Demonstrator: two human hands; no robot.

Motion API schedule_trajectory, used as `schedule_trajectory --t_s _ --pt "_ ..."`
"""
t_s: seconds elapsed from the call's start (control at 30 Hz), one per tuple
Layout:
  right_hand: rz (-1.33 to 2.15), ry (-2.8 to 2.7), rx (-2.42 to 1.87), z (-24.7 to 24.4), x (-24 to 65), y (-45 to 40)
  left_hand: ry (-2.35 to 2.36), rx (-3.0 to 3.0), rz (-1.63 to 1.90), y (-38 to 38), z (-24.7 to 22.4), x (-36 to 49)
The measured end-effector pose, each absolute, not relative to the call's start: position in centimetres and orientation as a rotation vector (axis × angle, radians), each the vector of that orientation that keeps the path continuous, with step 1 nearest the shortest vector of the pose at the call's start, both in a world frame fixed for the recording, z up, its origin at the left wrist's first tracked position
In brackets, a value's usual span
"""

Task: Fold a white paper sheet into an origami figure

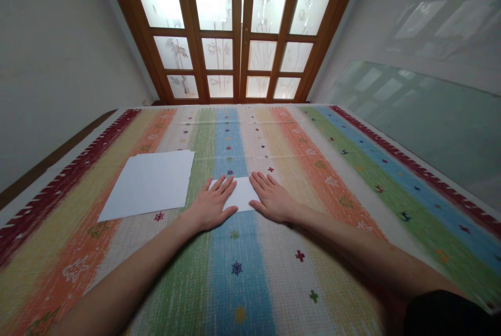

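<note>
A small white piece of paper (241, 195) lies flat on the striped cloth, near the middle of the view. My left hand (212, 204) rests palm down over its left end, fingers stretched out and thumb pointing inward. Over the right end lies my right hand (273, 198), also flat with its fingers extended. Both hands cover parts of the paper's ends, and its middle shows between them. Left of my left hand is a stack of larger white sheets (151, 184), its edges slightly uneven.
A striped, patterned cloth (242, 273) covers the table. Beyond the far edge stand wooden doors (239, 44) with frosted panes. White walls rise on both sides, and a pale glass panel (422, 111) leans along the right one.
</note>
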State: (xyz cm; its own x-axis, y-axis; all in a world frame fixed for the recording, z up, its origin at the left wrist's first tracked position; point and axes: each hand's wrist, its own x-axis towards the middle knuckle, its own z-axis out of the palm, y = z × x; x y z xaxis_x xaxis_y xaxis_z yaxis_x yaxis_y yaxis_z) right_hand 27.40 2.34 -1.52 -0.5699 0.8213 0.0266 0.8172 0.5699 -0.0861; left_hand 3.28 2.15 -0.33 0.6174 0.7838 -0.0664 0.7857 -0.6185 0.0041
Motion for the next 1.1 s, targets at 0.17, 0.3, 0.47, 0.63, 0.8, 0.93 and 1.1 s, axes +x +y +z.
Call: schedule_trajectory --t_s 0.17,0.3,0.47,0.63,0.8,0.93,1.1 --pt "0.082 -2.766 -1.496 -1.2 29.2 1.9 1.373 2.811 -0.091 2.0 -0.5 1.8" --pt "0.042 -2.757 -1.527 -1.2 30.7 1.6 1.385 2.792 -0.122 1.8 -0.5 0.5" --pt "0.067 -2.729 -1.496 -1.5 32.0 2.0 1.388 2.792 -0.121 1.7 -0.5 -0.6" --pt "0.34 -2.235 -1.339 -1.0 28.3 1.8 1.407 2.781 -0.137 1.5 -0.4 -0.7" --pt "0.601 -1.865 -0.842 0.3 19.9 0.3 1.4 2.8 -0.074 1.4 -0.6 -0.5" --pt "0.739 -2.058 -0.985 0.2 15.2 0.8 1.413 2.798 -0.042 1.3 -0.6 -0.5" --pt "0.827 -2.079 -1.21 -1.5 14.8 2.8 1.39 2.802 -0.019 1.4 -0.5 -0.5"
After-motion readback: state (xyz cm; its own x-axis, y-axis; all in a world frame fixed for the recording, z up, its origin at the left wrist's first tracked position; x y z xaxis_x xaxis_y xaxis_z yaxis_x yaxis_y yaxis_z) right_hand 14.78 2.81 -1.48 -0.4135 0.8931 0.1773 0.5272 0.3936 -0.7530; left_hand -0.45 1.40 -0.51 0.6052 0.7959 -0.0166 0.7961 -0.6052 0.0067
